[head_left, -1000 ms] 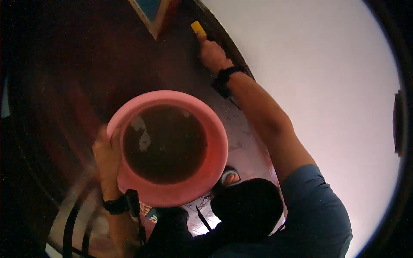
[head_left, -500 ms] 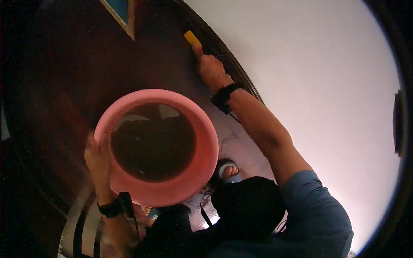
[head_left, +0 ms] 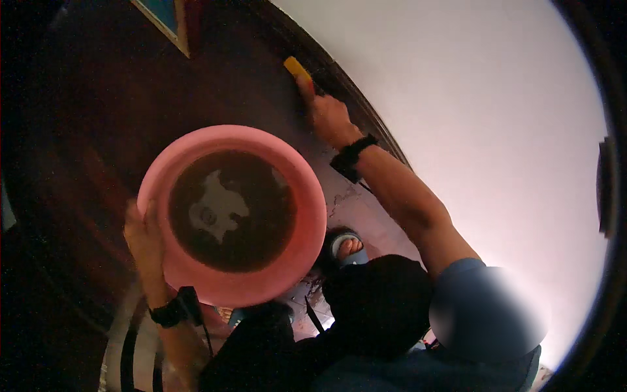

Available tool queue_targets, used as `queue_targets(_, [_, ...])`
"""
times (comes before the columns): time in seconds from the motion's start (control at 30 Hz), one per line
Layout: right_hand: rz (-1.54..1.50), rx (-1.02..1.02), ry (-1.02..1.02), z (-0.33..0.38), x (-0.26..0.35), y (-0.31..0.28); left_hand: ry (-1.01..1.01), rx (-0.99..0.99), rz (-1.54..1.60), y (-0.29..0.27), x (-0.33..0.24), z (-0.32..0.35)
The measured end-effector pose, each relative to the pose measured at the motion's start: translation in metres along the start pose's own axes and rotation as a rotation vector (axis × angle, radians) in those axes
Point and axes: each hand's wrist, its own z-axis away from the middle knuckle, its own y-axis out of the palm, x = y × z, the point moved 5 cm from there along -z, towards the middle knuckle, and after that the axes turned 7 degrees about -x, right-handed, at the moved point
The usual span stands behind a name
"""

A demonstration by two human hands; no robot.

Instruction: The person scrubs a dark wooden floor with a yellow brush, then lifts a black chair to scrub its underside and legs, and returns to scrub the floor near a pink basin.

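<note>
A large round pink basin (head_left: 313, 215) stands in front of me, holding murky brown water (head_left: 264, 225) with a pale reflection on its surface. My left hand (head_left: 145, 238) is closed on the basin's left rim, thumb on the inner side and fingers outside. Beyond the basin at the upper right, my right arm reaches out along the foot of the wall. My right hand (head_left: 332, 119) is closed round a small yellow tool (head_left: 296, 66) with a bit of red beside it, one finger stretched along it. The tool's exact kind and its working end cannot be made out.
A pale wall (head_left: 470, 130) rises on the right, with a dark strip (head_left: 358, 95) along its foot. The dark brown surface (head_left: 98, 130) spreads left and ahead. A framed blue panel (head_left: 163, 19) shows at the top. My sandalled foot (head_left: 346, 247) is close to the basin.
My right hand with the yellow tool has come slightly back toward me along the wall. The reflection on the water has changed shape. My left hand stays on the rim; the view has shifted a little.
</note>
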Motion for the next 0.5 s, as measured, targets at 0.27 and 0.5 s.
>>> queue_targets(0.27, [0.103, 0.173, 0.112, 0.13, -0.062, -0.012, 0.038, -0.002, -0.09, -0.003, -0.014, -0.001])
queue_targets(0.5, [-0.099, 0.091, 0.079, 0.049, -0.014, -0.025, 0.011, -0.049, -0.025, -0.006, -0.006, 0.001])
